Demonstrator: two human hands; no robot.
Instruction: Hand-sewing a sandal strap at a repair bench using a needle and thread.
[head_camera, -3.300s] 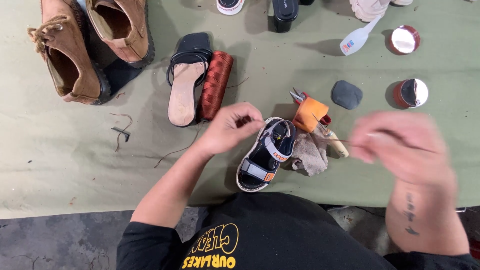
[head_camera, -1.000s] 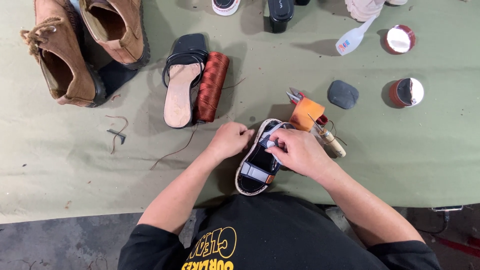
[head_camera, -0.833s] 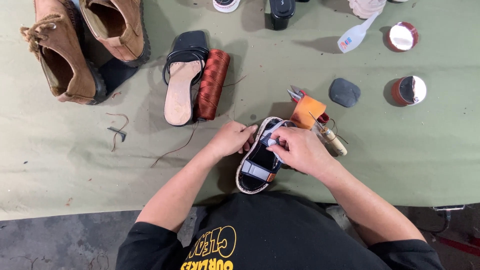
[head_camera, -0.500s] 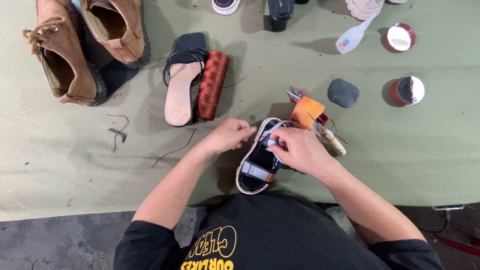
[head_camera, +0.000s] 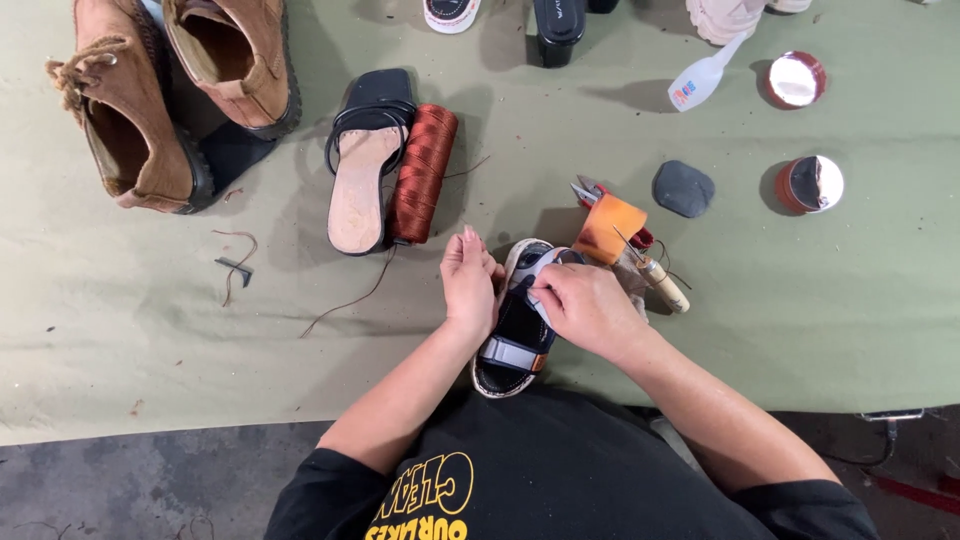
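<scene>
A small black sandal (head_camera: 512, 335) with grey straps and a pale sole rim lies on the green mat in front of me. My left hand (head_camera: 467, 283) grips its left edge, fingers straight along the side. My right hand (head_camera: 583, 305) is closed over the front strap, pinching it near the toe. An orange leather piece (head_camera: 610, 228) and a wooden-handled awl (head_camera: 658, 279) lie just beyond my right hand.
A spool of rust-red thread (head_camera: 424, 172) lies beside a black slide sandal (head_camera: 362, 165). Two brown suede shoes (head_camera: 150, 90) sit at far left. A dark patch (head_camera: 684, 188), two round tins (head_camera: 810, 183), a glue bottle (head_camera: 704, 82) are at right.
My right hand came in from the right and settled on the sandal's front strap. My left hand shifted from over the sandal to gripping its left side.
</scene>
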